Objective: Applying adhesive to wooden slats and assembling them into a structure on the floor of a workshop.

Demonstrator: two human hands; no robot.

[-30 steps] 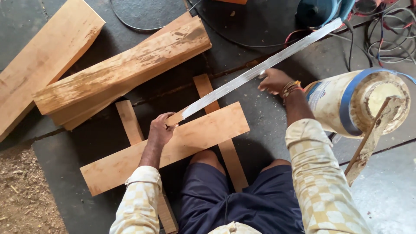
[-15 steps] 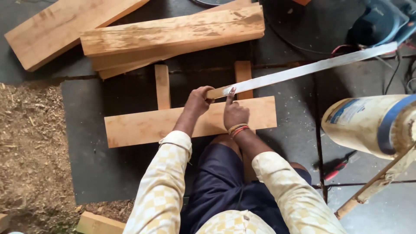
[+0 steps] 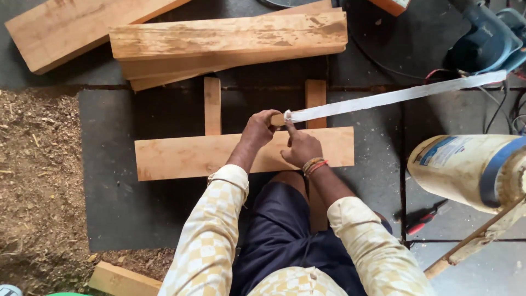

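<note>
Dark stone floor [image 3: 109, 208] underfoot, sawdust [image 3: 33, 181] piled off to one side, and a flat wooden board [image 3: 186, 156] lies crosswise on two thin battens [image 3: 212, 104]. Left hand [image 3: 257, 130] is closed around the near end of a long metal ruler [image 3: 383, 98], pinning it at the board's far edge. Right hand [image 3: 300, 147] sits just beside, forefinger up against the ruler tip, possibly gripping a pencil, hard to tell. Thick planks [image 3: 230, 38] stacked beyond.

Dark slab floor [image 3: 109, 219], sawdust patch [image 3: 33, 181]
</note>
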